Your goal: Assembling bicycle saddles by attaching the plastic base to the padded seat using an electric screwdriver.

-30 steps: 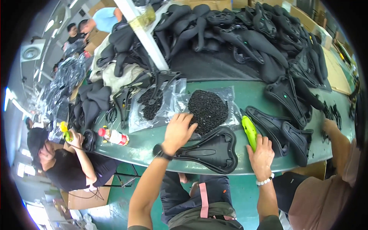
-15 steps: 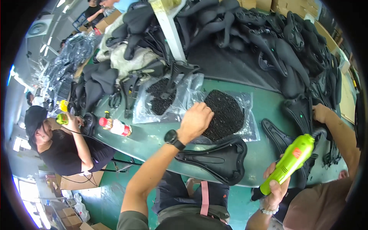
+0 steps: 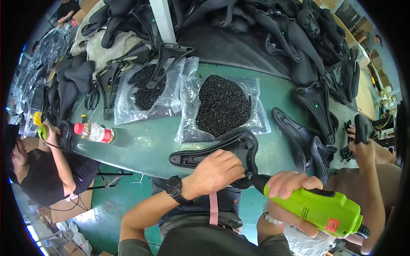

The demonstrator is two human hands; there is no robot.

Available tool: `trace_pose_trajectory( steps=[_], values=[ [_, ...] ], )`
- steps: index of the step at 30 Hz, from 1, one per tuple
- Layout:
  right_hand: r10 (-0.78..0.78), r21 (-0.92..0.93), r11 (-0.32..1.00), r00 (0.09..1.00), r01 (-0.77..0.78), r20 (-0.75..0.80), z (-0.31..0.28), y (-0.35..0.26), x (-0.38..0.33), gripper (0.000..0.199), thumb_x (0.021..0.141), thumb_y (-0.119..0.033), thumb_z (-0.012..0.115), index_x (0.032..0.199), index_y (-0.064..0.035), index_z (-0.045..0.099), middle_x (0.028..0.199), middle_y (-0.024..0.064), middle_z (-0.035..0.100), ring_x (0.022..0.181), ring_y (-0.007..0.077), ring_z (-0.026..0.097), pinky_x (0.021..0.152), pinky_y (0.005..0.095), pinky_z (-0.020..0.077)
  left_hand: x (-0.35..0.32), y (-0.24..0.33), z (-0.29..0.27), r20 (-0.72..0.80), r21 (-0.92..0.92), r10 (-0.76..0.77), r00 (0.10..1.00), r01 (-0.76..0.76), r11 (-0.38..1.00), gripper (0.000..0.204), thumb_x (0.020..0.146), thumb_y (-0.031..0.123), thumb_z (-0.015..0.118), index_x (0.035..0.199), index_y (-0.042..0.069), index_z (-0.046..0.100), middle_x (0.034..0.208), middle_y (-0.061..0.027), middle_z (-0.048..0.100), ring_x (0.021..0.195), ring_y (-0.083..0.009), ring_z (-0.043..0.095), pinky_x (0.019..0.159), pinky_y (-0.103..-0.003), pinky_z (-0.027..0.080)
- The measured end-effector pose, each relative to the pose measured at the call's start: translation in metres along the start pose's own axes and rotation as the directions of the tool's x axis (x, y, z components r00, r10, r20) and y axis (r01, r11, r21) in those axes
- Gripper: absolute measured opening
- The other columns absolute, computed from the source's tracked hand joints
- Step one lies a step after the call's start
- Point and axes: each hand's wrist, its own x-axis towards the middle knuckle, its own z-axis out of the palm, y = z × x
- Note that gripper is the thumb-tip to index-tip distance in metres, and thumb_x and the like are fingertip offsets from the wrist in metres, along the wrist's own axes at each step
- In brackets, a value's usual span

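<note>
My right hand (image 3: 294,198) is wrapped round a lime-green electric screwdriver (image 3: 324,209), whose black nose points left at the wide end of a black bicycle saddle (image 3: 192,157). This saddle lies underside up along the near edge of the green table. Over its wide end my left hand (image 3: 220,170) is closed, fingertips pinched together close to the screwdriver's tip. Whatever the fingertips hold is too small to make out. Just beyond the saddle lies an open clear plastic bag (image 3: 254,115) with a heap of small black screws (image 3: 224,106).
A second bag of screws (image 3: 147,91) lies to the left, near a red-capped bottle (image 3: 94,132). More saddles (image 3: 294,136) rest at the right, and a big pile is at the back around a white post (image 3: 162,21). Co-workers sit left (image 3: 42,170) and right (image 3: 367,149).
My left hand has come from the screw bag back to the saddle. My right hand has swung the screwdriver round, bringing its nose to the saddle's wide end. The whole view has shifted.
</note>
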Motion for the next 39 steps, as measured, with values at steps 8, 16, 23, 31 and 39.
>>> trace_pose_trajectory(
  steps=[8, 16, 23, 31, 39],
  values=[
    [-0.011, -0.027, 1.0, 0.999, 0.013, 0.051, 0.008, 0.005, 0.002, 0.107, 0.061, -0.087, 0.06, 0.127, -0.0048, 0.042, 0.078, 0.0106, 0.06, 0.06, 0.0243, 0.059, 0.055, 0.0381, 0.0509, -0.001, 0.007, -0.006, 0.038, 0.017, 0.042, 0.998, -0.042, 0.999, 0.022, 0.078, 0.016, 0.067, 0.096, 0.005, 0.063, 0.097, -0.0055, 0.059, 0.095, -0.0222, 0.058, 0.082, -0.033, 0.046],
    [-0.007, -0.031, 0.999, 0.998, 0.009, 0.055, 0.012, 0.016, 0.007, 0.104, 0.063, -0.083, 0.063, 0.128, -0.004, 0.042, 0.078, 0.0113, 0.059, 0.059, 0.025, 0.058, 0.054, 0.037, 0.0498, -0.004, -0.003, -0.008, 0.019, 0.03, 0.035, 0.999, -0.036, 0.999, 0.021, 0.08, 0.018, 0.066, 0.097, 0.005, 0.063, 0.097, -0.0052, 0.057, 0.095, -0.0219, 0.056, 0.084, -0.034, 0.045],
    [0.004, -0.053, 0.999, 0.992, 0.003, 0.128, 0.01, 0.031, 0.009, 0.105, 0.063, -0.084, 0.063, 0.126, -0.0033, 0.043, 0.079, 0.0136, 0.06, 0.062, 0.0267, 0.06, 0.058, 0.0405, 0.0511, 0.001, -0.013, -0.021, 0.016, 0.07, 0.012, 1.0, -0.014, 0.997, 0.027, 0.078, 0.021, 0.069, 0.1, 0.006, 0.063, 0.1, -0.0059, 0.059, 0.098, -0.0235, 0.057, 0.085, -0.035, 0.047],
    [-0.016, -0.037, 0.999, 0.993, 0.021, 0.115, 0.017, 0.047, 0.028, 0.11, 0.06, -0.086, 0.063, 0.129, -0.0034, 0.043, 0.081, 0.0124, 0.057, 0.061, 0.027, 0.058, 0.056, 0.0389, 0.0481, 0.003, -0.124, -0.045, -0.177, 0.492, -0.478, 0.86, 0.498, 0.714, 0.012, 0.078, 0.011, 0.065, 0.087, 0.003, 0.064, 0.093, -0.0115, 0.058, 0.089, -0.0272, 0.06, 0.074, -0.036, 0.054],
    [0.031, 0.051, 0.998, 0.99, -0.038, 0.136, 0.033, 0.076, 0.021, 0.1, 0.064, -0.085, 0.06, 0.118, -0.002, 0.047, 0.08, 0.0145, 0.06, 0.066, 0.028, 0.061, 0.06, 0.0417, 0.0515, -0.004, -0.125, -0.045, -0.235, 0.394, -0.386, 0.892, 0.45, 0.801, 0.01, 0.084, 0.011, 0.063, 0.086, 0.002, 0.061, 0.086, -0.0123, 0.057, 0.082, -0.0273, 0.058, 0.066, -0.036, 0.052]
  ],
)
